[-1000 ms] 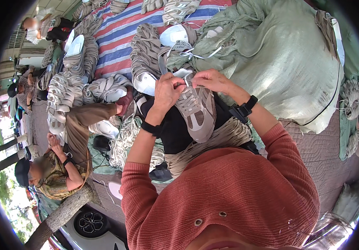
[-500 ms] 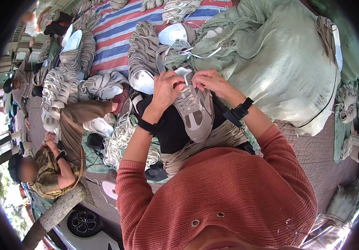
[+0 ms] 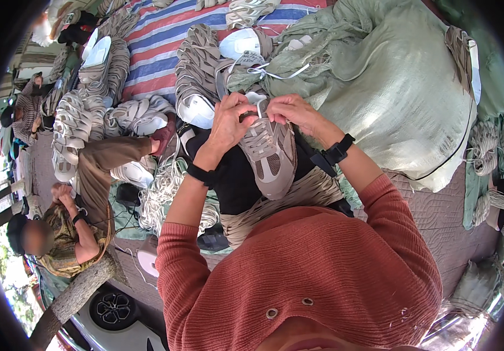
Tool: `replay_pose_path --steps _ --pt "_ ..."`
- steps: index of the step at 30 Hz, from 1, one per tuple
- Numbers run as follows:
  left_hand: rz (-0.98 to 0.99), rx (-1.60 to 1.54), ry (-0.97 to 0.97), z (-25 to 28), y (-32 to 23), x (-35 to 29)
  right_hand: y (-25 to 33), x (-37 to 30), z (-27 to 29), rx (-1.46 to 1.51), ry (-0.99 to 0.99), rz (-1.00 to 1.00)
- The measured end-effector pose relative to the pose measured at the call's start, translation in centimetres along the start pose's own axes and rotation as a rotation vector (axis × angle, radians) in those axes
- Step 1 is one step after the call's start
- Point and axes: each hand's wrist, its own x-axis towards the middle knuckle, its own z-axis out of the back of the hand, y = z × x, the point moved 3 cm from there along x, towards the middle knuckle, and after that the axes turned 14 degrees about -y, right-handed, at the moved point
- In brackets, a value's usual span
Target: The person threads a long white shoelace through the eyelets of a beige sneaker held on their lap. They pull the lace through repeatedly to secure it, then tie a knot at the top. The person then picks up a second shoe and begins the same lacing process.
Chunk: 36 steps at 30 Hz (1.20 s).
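A grey-brown sneaker rests on my lap, its toe toward me and its pale tongue and collar away from me. Laces cross the front of its upper. My left hand is closed at the left side of the shoe's opening, thumb and fingers pinched by the top eyelets. On the other side, my right hand grips the edge beside the tongue with bent fingers. Whether a lace end is between the fingertips is too small to see. Black cloth lies beneath the shoe.
A bundle of loose white laces lies left of my lap. Stacked sneakers stand beyond it, by a striped sheet. A large pale green sack fills the right. Another person sits at the left, near a tree trunk.
The view has shifted slightly, so the surroundings sit a little further left. Both hands stay at the sneaker's top with nearly the same grip. The seated person's hands have moved slightly.
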Motion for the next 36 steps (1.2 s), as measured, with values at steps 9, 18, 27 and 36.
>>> replay_pose_path --steps 9,18,27,36 --pt "-0.011 -0.063 0.008 -0.3 0.2 0.2 -1.1 -0.2 -0.2 -0.039 -0.06 0.064" --pt "0.289 -0.228 0.19 -1.9 2.7 -0.4 -1.0 1.3 0.2 -0.238 0.038 -0.002" --pt "-0.04 0.419 0.015 10.9 4.8 -0.9 0.4 0.0 2.1 -0.133 0.157 -0.128" --pt "0.557 0.403 -0.072 17.7 12.8 -16.5 1.1 -0.3 1.3 -0.07 0.097 -0.094"
